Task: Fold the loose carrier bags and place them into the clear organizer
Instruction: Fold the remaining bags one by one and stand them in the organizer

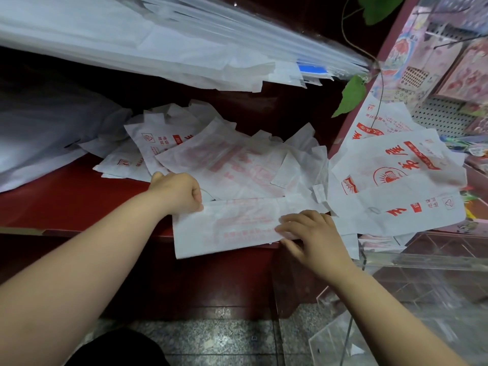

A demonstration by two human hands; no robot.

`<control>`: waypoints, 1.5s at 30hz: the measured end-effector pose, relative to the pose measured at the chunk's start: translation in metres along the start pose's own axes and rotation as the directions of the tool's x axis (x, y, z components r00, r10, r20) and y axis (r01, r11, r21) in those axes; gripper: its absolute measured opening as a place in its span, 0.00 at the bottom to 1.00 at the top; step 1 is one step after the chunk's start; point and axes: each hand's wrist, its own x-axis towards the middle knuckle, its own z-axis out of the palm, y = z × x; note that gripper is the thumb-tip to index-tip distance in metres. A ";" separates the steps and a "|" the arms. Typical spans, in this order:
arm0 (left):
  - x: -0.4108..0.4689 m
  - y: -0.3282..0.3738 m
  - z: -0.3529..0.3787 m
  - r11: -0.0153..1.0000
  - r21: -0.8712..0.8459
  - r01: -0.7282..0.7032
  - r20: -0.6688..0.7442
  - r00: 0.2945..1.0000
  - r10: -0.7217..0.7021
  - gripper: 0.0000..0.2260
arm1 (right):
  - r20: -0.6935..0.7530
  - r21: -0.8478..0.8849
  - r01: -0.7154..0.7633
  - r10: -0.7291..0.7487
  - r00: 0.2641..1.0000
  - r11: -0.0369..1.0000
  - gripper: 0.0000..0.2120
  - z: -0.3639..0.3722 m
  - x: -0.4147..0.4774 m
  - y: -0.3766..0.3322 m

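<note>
Head view, from left to right: a slumped heap of white plastic (39, 141) lies at the far left on the dark red worktop (66, 196). Above it, a thick stack of white sheets (132, 35) slants across the far side. The left forearm reaches in from the near left corner, angled up towards the middle. The left hand (177, 192) is knuckles-up, and its fingers (196, 198) are curled tight on the far left corner of the folded bag (232, 225).

This bag is a long white strip with faint red print. It lies across the near edge of the worktop, its near side hanging past that edge. Just beyond it spreads a pile of loose bags (224, 159), white with red print, overlapping one another.

The right forearm comes in from the near right corner. The right hand (314, 233) holds the right end of the folded bag: its fingers (289, 224) lie close together on top, and the thumb sits at the strip's near edge, so the end is pinched.

Further right, more printed bags (396, 180) drape over a raised ledge, with a green leaf (352, 96) above them. The clear organizer (422, 262) stands at the near right, beside the right forearm. Pink display goods (449, 62) fill the far right, and speckled grey floor (211, 336) shows below.
</note>
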 end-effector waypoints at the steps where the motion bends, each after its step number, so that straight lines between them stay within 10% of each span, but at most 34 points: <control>1: -0.002 -0.001 -0.001 1.000 -0.016 -0.005 -0.013 1.000 0.004 0.08 | -0.025 -0.007 0.002 -0.002 1.000 1.000 0.14 -0.001 0.000 -0.001; 8: -0.014 -0.014 0.006 0.932 -0.361 0.007 -0.083 0.996 -0.040 0.10 | -0.026 -0.056 0.009 -0.010 1.000 0.998 0.14 0.005 -0.003 -0.006; 12: -0.039 -0.021 0.021 0.773 -0.632 0.050 -0.276 0.918 -0.285 0.06 | -0.061 -0.078 -0.008 0.003 0.998 0.997 0.18 0.002 -0.001 -0.011; 19: -0.084 -0.009 0.052 0.502 -0.864 0.042 -0.179 0.906 -0.383 0.09 | 0.095 0.073 0.117 -0.124 0.988 0.990 0.39 0.012 -0.007 -0.037; 24: -0.104 0.012 0.060 0.371 -0.928 0.027 -0.050 0.979 -0.197 0.10 | -0.033 0.161 0.166 -0.162 0.986 0.973 0.16 0.022 -0.005 -0.058; 30: -0.103 -0.015 0.069 0.691 -0.633 -0.349 -0.346 0.926 0.151 0.25 | 0.095 0.408 -0.059 0.022 0.995 0.911 0.15 0.009 -0.012 -0.050; 35: -0.077 -0.011 0.076 0.846 -0.259 -0.465 -0.258 0.878 0.403 0.29 | 0.329 0.647 -0.406 0.243 0.912 0.646 0.14 -0.011 -0.009 -0.047; 45: -0.051 0.025 0.085 0.730 -0.632 -0.259 -0.493 0.862 -0.121 0.17 | 0.325 0.652 -0.576 0.504 0.800 0.493 0.17 -0.007 0.030 -0.037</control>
